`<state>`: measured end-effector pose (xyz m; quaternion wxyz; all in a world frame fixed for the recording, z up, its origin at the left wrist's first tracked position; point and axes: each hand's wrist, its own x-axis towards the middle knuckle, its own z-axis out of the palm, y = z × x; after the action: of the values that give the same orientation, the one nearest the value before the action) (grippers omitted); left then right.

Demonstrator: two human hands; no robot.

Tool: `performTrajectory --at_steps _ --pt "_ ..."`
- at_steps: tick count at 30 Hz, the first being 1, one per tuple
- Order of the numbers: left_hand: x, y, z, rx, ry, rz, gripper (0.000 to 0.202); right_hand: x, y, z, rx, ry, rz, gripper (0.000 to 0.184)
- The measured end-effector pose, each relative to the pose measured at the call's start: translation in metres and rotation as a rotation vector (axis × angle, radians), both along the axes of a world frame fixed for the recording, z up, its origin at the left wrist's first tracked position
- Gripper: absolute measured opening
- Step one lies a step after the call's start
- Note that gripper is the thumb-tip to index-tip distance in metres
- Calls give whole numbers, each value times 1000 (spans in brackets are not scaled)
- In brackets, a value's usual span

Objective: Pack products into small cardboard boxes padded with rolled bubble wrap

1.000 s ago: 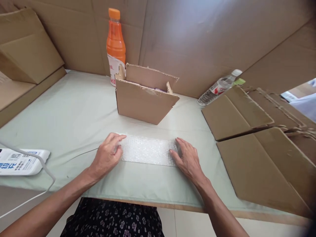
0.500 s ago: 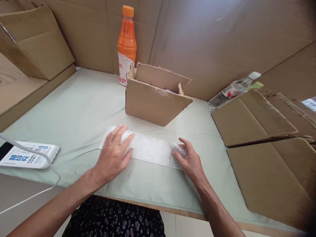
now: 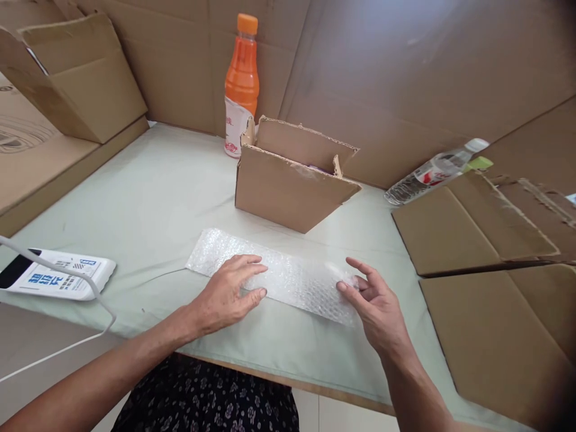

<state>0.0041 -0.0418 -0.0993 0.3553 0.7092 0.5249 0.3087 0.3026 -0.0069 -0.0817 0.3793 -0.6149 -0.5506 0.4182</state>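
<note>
A long strip of clear bubble wrap point(image 3: 288, 277) lies flat on the pale green tabletop point(image 3: 148, 192). My left hand point(image 3: 227, 294) rests on the strip's near edge left of its middle, fingers stretched out and pointing right. My right hand point(image 3: 378, 306) is at the strip's right end, fingers loosely curled, thumb and forefinger at the wrap's corner; whether they pinch it is unclear. Behind the strip stands a small open cardboard box point(image 3: 292, 183) with torn flaps.
An orange drink bottle point(image 3: 242, 84) stands behind the box. A clear water bottle point(image 3: 434, 171) lies at the back right. Flattened cardboard sheets point(image 3: 472, 222) cover the right side. A white packet point(image 3: 58, 276) and white cable point(image 3: 58, 273) lie at left. Cardboard walls surround the table.
My left hand slid right along the bubble wrap, uncovering its left end. My right hand lifted its fingers at the right end. The camera view shifted left.
</note>
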Motion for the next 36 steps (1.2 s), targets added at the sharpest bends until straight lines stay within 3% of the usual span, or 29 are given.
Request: performTrajectory --at_steps 4,6,8,10,13,17,20,24,29,33,36 --pt "-11 9 17 -325 -434 69 49 -50 7 26 46 138 153 57" --pt "-20 13 21 -414 -601 91 65 -84 14 30 57 208 310 58" --pt "-29 16 22 -430 -646 167 77 -114 20 27 41 263 484 62" --pt "-37 19 18 -418 -574 280 77 -133 25 20 20 297 604 63" --pt "-47 25 8 -391 -445 371 59 -140 26 7 75 240 602 50" --pt "-58 35 -1 -271 -195 436 45 -129 24 -5 327 -110 546 25" --pt "-66 42 0 -151 111 467 45 -128 25 -16 522 -284 605 24" --pt "-71 49 -4 -113 444 424 44 -136 28 -33 589 -513 706 25" --pt "-68 47 -16 -2 546 452 44 -141 24 -50 643 -650 727 25" --pt "-67 37 -17 350 613 486 41 -139 20 -56 657 -657 704 26" --pt "-66 30 -20 499 641 363 30 -137 22 -54 654 -655 716 26"
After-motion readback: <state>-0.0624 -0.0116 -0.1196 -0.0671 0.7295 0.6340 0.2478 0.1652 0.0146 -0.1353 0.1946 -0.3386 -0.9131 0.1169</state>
